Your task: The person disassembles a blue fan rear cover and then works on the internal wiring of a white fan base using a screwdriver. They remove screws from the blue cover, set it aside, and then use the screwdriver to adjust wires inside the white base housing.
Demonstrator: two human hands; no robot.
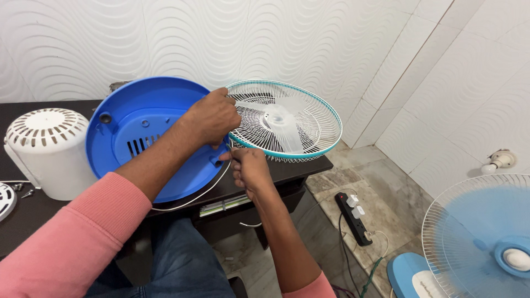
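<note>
Gripping the fan cage rim, both hands hide the clip

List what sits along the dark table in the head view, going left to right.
White vented motor cover → blue round base → left hand → white fan guard with teal rim.
</note>
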